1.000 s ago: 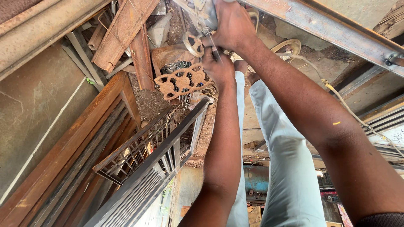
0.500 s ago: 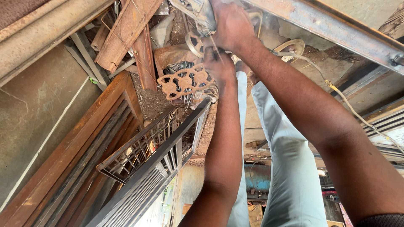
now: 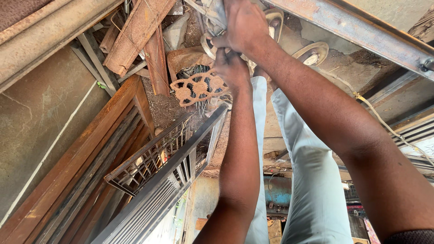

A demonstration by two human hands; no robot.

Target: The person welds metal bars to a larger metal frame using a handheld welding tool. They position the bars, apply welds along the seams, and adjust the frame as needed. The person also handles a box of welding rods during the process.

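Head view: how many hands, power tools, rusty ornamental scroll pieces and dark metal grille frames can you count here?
Hands: 2, left hand, right hand
Power tool: 1, grey tool, mostly hidden
Rusty scroll piece: 1
Dark grille frames: 2, and
Total: 6

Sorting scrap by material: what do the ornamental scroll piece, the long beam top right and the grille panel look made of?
Scroll piece: looks like iron or steel, bare; orange-brown rust all over.
Beam: probably steel, unpainted; grey with rust patches and a straight rolled edge.
Grille panel: likely steel, dark grey; whether painted or bare is unclear, thin straight bars in a frame, some rust on the smaller grille behind.
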